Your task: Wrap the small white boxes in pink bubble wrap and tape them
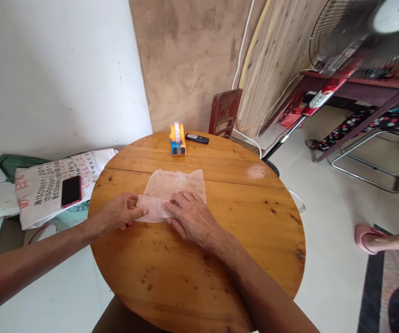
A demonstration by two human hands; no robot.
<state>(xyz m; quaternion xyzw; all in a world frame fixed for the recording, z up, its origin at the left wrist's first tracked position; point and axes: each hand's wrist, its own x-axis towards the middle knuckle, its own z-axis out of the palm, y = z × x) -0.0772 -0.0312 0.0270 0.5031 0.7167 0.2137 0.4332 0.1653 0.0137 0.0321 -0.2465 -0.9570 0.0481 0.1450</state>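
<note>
Lying under the right fingers (178, 208), bubble wrap (181, 182), left fingers (137, 213) at its edge

**Covered, Cropped and Blurred**

The right hand (192, 216) covers part of the bubble wrap (176, 182); whether anything lies inside its fold cannot be told. The standing fan (365, 37) runs past the top and right edges, its blades blurred. Markings on the black handheld device (197, 138) are too small to read. The right edge cuts off the leg above the pink shoe (361, 238).

Bare hands (193, 216) and forearms (254, 283), dark brownish legwear (125, 318)
</note>
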